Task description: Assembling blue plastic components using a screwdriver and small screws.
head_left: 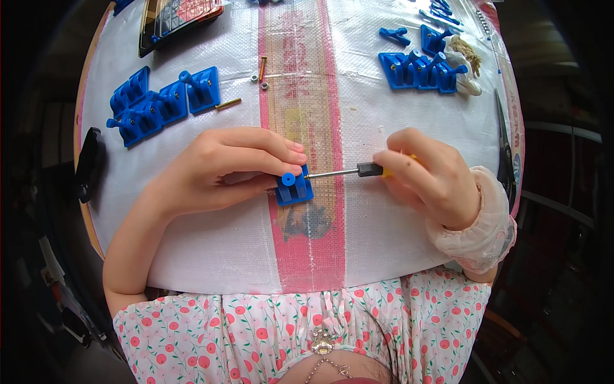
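Near the middle of the table, a small blue plastic bracket (294, 193) with a round-topped post is pinched in my left hand (230, 160). The fingers press on its far side and left edge and cover part of it. My right hand (435, 179) is closed around the handle of a screwdriver (339, 173), of which a bit of yellow and a black collar show. Its metal shaft lies nearly level and points left, with the tip at a small brass-coloured screw end on the bracket's right side.
Several blue brackets (167, 105) stand at left, beside a brass bolt (229, 104). Another bolt (263, 66) and small nuts (265, 86) lie farther back. More brackets (419, 75) sit back right. Black scissors (504, 144), a black case (91, 163) and a dark tray (153, 29) edge the table.
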`<action>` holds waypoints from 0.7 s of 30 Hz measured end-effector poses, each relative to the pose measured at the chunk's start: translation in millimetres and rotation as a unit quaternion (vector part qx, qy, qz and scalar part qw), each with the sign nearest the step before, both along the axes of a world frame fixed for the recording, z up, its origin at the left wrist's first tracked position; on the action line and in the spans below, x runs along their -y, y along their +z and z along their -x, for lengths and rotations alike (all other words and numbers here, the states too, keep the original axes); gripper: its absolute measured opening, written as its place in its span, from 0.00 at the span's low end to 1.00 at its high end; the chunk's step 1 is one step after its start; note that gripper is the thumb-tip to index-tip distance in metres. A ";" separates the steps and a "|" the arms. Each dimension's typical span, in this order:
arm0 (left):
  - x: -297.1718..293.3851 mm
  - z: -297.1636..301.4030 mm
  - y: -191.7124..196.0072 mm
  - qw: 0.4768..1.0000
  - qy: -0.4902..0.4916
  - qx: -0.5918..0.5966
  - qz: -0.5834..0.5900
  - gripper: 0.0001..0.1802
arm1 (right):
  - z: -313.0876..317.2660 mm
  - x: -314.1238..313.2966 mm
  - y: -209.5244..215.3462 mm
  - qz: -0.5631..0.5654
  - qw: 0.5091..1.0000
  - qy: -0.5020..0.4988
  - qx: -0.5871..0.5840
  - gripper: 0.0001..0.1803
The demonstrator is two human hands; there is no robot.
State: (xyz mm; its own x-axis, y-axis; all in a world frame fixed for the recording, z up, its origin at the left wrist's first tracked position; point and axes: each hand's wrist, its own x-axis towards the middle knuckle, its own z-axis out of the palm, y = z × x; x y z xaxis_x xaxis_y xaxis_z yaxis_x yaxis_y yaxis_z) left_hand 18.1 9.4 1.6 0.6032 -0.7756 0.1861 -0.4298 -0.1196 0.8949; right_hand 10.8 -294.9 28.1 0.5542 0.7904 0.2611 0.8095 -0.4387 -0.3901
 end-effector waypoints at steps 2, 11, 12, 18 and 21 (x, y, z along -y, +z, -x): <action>-0.2 -0.1 0.0 1.000 -0.001 0.002 0.001 0.21 | -1.4 3.6 -3.1 -0.022 1.000 -0.016 0.013 0.17; -0.8 0.0 0.2 1.000 0.004 0.000 -0.002 0.20 | -10.1 15.7 4.1 -0.055 0.994 -0.010 -0.090 0.12; -1.1 0.3 0.5 1.000 0.004 0.001 -0.002 0.20 | -9.3 16.0 4.5 -0.053 0.991 -0.017 -0.118 0.12; 0.1 -1.2 0.3 1.000 -0.003 0.004 0.003 0.20 | -13.2 16.6 4.0 -0.098 0.981 -0.024 -0.166 0.12; -0.1 -0.8 0.1 1.000 -0.001 0.002 0.001 0.20 | -15.6 18.5 3.3 -0.084 0.981 -0.007 -0.177 0.13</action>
State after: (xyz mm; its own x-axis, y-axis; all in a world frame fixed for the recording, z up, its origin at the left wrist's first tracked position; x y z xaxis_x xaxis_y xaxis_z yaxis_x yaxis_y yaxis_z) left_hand 18.9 9.4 1.7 0.6010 -0.7764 0.1896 -0.4330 -0.1169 0.8938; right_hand 26.4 -313.4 31.4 0.6436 0.7449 0.1760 0.6047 -0.3539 -0.7135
